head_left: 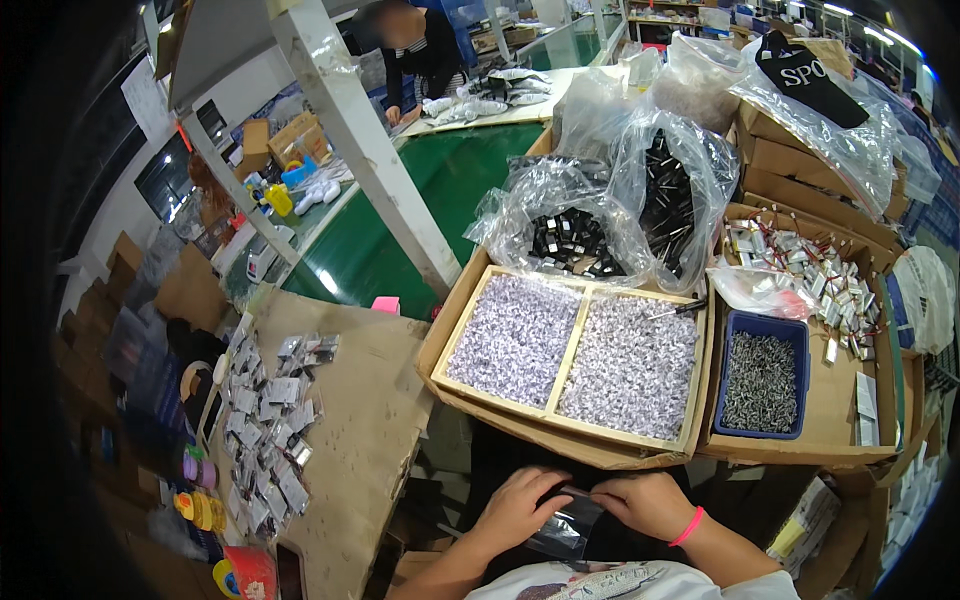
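My left hand [518, 508] and my right hand [648, 505] meet low in front of me, each closed at the upper edge of a small clear plastic bag [562, 535]. The bag hangs between them over my lap. Whether anything lies inside it I cannot make out. A pink band [688, 527] circles my right wrist. Just beyond my hands stands a wooden tray [566, 352] in two compartments, both full of small whitish parts. Right of it, a blue bin [803, 385] holds many small dark metal pieces.
Bagged small items [270, 420] lie spread over the cardboard-topped table [365, 400] at left. Behind the tray stand plastic bags of black parts [668, 195]. A carton [850, 300] at right holds small white parts with wires. A white post [365, 140] rises beside a green conveyor [460, 170]; a person [425, 50] works beyond.
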Demonstrator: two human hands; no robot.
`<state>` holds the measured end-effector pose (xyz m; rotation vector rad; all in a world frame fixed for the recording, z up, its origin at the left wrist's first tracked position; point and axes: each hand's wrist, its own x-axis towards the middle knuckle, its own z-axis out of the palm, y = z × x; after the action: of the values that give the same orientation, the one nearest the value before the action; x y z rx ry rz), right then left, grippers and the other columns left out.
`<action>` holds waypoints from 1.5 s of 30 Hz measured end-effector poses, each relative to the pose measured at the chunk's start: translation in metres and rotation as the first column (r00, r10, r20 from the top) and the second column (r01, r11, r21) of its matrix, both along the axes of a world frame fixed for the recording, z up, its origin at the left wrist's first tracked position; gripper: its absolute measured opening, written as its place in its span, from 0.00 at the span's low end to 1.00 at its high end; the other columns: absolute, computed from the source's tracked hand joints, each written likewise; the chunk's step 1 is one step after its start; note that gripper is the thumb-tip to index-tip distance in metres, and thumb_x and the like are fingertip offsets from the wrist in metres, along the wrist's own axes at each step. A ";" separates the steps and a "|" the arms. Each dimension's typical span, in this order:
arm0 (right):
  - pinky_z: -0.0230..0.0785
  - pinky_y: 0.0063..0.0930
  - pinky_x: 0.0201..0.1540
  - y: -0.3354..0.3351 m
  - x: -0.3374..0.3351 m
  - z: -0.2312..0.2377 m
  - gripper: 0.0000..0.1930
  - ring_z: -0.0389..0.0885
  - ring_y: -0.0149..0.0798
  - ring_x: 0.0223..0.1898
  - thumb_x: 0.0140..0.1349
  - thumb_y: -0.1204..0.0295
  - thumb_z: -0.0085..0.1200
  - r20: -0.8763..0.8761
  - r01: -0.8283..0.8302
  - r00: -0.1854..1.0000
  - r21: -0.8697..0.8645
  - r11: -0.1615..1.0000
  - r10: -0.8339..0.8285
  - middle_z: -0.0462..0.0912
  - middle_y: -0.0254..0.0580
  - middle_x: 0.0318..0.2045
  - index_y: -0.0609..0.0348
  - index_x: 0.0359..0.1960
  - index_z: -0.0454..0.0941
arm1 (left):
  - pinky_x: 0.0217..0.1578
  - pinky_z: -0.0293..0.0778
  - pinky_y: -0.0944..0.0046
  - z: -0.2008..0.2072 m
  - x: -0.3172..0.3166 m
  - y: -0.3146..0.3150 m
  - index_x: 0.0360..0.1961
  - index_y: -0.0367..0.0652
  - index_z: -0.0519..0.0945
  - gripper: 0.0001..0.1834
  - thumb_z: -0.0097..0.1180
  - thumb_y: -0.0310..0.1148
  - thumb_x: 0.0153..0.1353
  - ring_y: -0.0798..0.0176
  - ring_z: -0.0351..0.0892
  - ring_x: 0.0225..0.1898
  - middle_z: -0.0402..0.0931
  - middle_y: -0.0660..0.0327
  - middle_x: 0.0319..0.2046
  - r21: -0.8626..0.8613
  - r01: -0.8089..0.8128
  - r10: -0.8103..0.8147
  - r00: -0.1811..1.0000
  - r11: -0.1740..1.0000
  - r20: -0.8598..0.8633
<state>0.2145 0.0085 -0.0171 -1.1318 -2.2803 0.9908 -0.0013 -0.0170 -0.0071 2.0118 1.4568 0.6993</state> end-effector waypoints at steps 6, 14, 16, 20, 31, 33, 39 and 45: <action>0.74 0.39 0.35 -0.003 0.003 -0.030 0.10 0.81 0.47 0.30 0.54 0.62 0.58 0.026 0.227 0.973 0.034 0.973 -0.228 0.82 0.41 0.27 0.50 0.34 0.83 | 0.27 0.73 0.73 -0.022 0.013 -0.003 0.41 0.36 0.80 0.11 0.56 0.33 0.62 0.74 0.77 0.27 0.81 0.61 0.29 -0.613 -0.037 0.304 0.890 0.789 0.339; 0.73 0.42 0.34 -0.010 -0.006 -0.055 0.12 0.80 0.50 0.31 0.55 0.60 0.55 0.084 0.132 0.988 0.015 0.991 -0.133 0.81 0.46 0.28 0.54 0.32 0.80 | 0.33 0.78 0.70 -0.077 0.029 -0.005 0.47 0.33 0.77 0.15 0.51 0.33 0.65 0.67 0.80 0.36 0.80 0.57 0.36 -0.762 0.068 0.453 0.769 0.644 0.451; 0.73 0.40 0.34 -0.010 -0.008 -0.062 0.10 0.80 0.49 0.29 0.55 0.62 0.56 0.036 0.127 0.991 0.016 0.992 -0.127 0.81 0.45 0.27 0.54 0.30 0.82 | 0.35 0.77 0.70 -0.082 0.027 -0.007 0.49 0.33 0.76 0.15 0.49 0.32 0.66 0.66 0.80 0.37 0.80 0.57 0.37 -0.767 0.068 0.425 0.799 0.638 0.424; 0.73 0.41 0.37 -0.009 -0.008 -0.070 0.10 0.80 0.51 0.32 0.57 0.63 0.54 -0.006 0.054 0.998 -0.078 0.995 -0.055 0.81 0.47 0.30 0.54 0.33 0.81 | 0.34 0.78 0.70 -0.094 0.023 -0.010 0.49 0.32 0.76 0.15 0.50 0.31 0.66 0.65 0.81 0.37 0.80 0.56 0.37 -0.801 0.061 0.469 0.784 0.595 0.408; 0.74 0.40 0.37 -0.008 -0.005 -0.059 0.16 0.80 0.51 0.33 0.54 0.55 0.56 0.154 0.068 0.985 0.047 0.997 -0.074 0.82 0.46 0.32 0.52 0.36 0.82 | 0.34 0.78 0.69 -0.105 0.036 -0.008 0.51 0.33 0.74 0.16 0.47 0.30 0.66 0.64 0.80 0.34 0.80 0.55 0.37 -0.734 0.038 0.412 0.807 0.678 0.422; 0.74 0.41 0.38 -0.008 -0.010 -0.061 0.15 0.80 0.51 0.33 0.52 0.57 0.58 0.138 0.095 0.984 0.108 0.990 -0.110 0.82 0.47 0.32 0.53 0.36 0.82 | 0.33 0.78 0.68 -0.110 0.040 -0.006 0.52 0.34 0.73 0.16 0.45 0.30 0.66 0.64 0.80 0.34 0.79 0.56 0.37 -0.693 -0.027 0.370 0.860 0.720 0.351; 0.74 0.41 0.41 -0.003 -0.011 -0.063 0.19 0.80 0.52 0.35 0.49 0.62 0.57 -0.059 0.223 0.973 0.003 0.975 -0.223 0.82 0.48 0.35 0.53 0.43 0.80 | 0.33 0.75 0.64 -0.129 0.047 -0.009 0.55 0.38 0.67 0.16 0.38 0.29 0.67 0.63 0.77 0.30 0.78 0.53 0.36 -0.501 0.039 0.292 0.772 0.864 0.564; 0.72 0.41 0.45 0.001 -0.004 -0.051 0.20 0.80 0.52 0.39 0.47 0.63 0.57 -0.037 0.186 0.982 0.007 0.983 -0.185 0.82 0.47 0.36 0.54 0.44 0.79 | 0.39 0.74 0.53 -0.119 0.048 -0.007 0.54 0.39 0.66 0.18 0.41 0.25 0.62 0.43 0.77 0.38 0.76 0.43 0.39 -0.238 -0.036 0.114 0.940 0.971 0.321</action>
<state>0.2102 0.0092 -0.0676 -1.2849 -2.1046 0.9176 0.0469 -0.0236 -0.1258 1.5812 1.3486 0.8181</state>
